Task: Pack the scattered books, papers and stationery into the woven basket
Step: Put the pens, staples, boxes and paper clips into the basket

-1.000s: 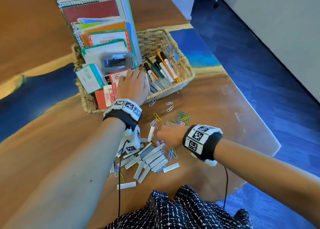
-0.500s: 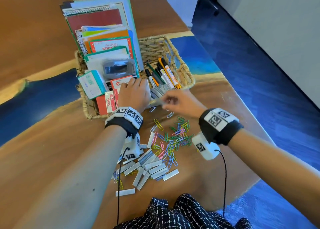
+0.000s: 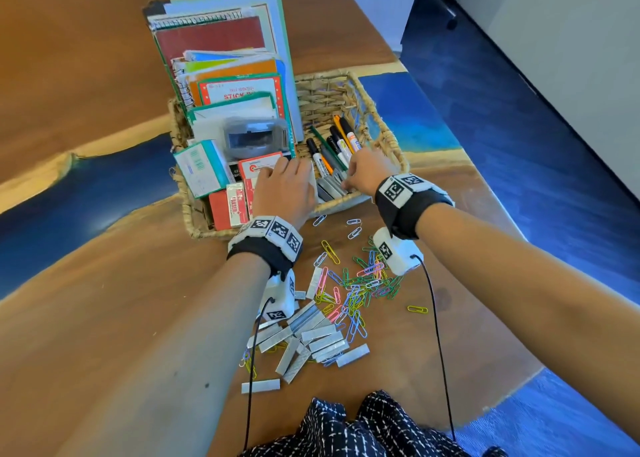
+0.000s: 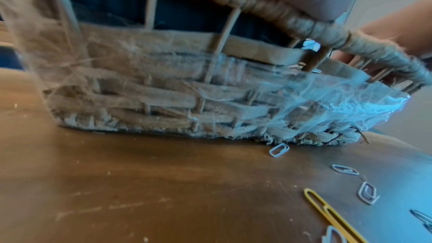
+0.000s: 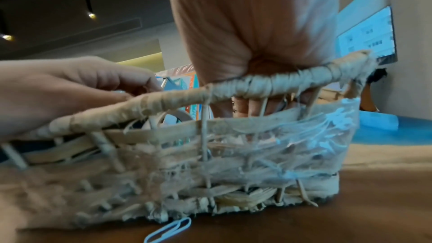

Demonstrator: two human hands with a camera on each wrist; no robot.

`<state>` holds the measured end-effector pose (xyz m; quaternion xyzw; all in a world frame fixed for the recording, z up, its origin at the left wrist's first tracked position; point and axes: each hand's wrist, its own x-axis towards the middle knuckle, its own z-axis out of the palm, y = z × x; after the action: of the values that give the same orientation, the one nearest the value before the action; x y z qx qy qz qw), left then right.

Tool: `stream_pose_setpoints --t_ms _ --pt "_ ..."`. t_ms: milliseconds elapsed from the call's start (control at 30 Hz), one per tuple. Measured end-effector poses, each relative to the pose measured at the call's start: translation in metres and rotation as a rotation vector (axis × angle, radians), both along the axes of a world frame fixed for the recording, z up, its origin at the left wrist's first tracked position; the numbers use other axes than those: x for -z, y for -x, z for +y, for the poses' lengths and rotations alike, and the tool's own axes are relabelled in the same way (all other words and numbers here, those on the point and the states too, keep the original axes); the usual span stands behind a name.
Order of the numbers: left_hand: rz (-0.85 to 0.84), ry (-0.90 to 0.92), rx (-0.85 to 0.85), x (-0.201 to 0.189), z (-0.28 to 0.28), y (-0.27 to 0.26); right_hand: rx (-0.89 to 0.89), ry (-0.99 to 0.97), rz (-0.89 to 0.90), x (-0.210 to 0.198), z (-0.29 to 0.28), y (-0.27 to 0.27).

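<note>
Both hands reach over the near rim of the woven basket on the counter. The left hand lies flat, fingers straight, on the boxes inside; the right hand pinches staple strips beside the markers. Paper clips lie scattered nearby

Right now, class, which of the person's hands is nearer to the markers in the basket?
Right. The right hand reaches over the basket rim at the markers' near ends; the left hand rests further left, over the small boxes.
</note>
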<state>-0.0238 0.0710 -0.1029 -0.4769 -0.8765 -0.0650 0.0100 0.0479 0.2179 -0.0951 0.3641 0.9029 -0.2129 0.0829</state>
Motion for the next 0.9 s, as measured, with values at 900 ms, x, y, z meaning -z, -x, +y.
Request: stream_pose_setpoints --t_ms 900 --pt "-0.003 -0.007 0.006 0.001 -0.001 0.001 -0.718 0.085 -0.119 0.05 -0.083 -0.07"
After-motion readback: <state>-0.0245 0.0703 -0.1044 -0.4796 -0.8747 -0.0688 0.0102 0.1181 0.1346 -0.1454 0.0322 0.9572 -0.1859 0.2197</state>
